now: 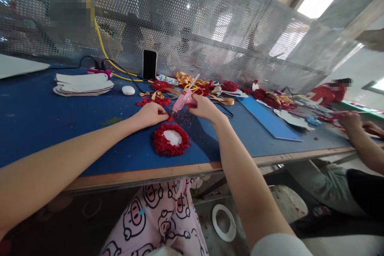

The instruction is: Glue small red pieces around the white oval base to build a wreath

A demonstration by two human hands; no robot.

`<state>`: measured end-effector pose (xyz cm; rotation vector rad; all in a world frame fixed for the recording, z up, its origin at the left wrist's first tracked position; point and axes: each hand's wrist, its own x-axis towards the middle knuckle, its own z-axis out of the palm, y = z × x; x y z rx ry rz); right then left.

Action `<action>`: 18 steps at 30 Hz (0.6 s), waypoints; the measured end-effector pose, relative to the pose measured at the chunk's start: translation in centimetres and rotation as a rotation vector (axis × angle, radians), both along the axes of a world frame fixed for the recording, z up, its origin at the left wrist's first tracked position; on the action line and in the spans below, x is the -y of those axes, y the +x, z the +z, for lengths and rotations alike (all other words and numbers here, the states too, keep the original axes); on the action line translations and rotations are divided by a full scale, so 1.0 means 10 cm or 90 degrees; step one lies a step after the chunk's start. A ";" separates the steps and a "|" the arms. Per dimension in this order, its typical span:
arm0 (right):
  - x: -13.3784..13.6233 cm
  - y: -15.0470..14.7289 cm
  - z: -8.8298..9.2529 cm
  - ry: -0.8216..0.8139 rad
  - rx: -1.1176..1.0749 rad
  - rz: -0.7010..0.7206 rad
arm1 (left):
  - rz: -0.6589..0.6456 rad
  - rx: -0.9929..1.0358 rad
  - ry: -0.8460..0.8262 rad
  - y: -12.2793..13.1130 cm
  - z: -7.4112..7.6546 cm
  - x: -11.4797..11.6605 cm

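Observation:
My right hand [203, 107] is closed round a pink glue gun [181, 102], its nozzle slanting down to the left. Just under the nozzle tip is a small red piece [171, 119], which my left hand [152, 115] pinches at its right end with thumb and finger. Nearer to me on the blue table lies a round wreath-like piece [158, 144] of ruffled red material with a white centre. Behind my left hand lie several loose red pieces [156, 101].
A stack of white sheets [82, 85], a white rounded object [128, 90] and an upright phone [149, 65] stand behind. Tan ribbon [223, 100] and red bundles line the mesh partition. A blue board [268, 119] lies at right, where another person's hands [351, 124] work.

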<state>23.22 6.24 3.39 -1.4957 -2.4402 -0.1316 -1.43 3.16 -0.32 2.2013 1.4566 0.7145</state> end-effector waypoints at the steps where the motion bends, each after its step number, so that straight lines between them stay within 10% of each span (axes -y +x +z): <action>1: 0.00 0.00 -0.01 0.000 0.004 -0.004 | -0.002 0.006 -0.003 0.00 0.00 0.00; 18: 0.04 -0.07 -0.04 -0.005 0.065 -0.048 | -0.020 0.010 0.002 -0.01 -0.01 -0.02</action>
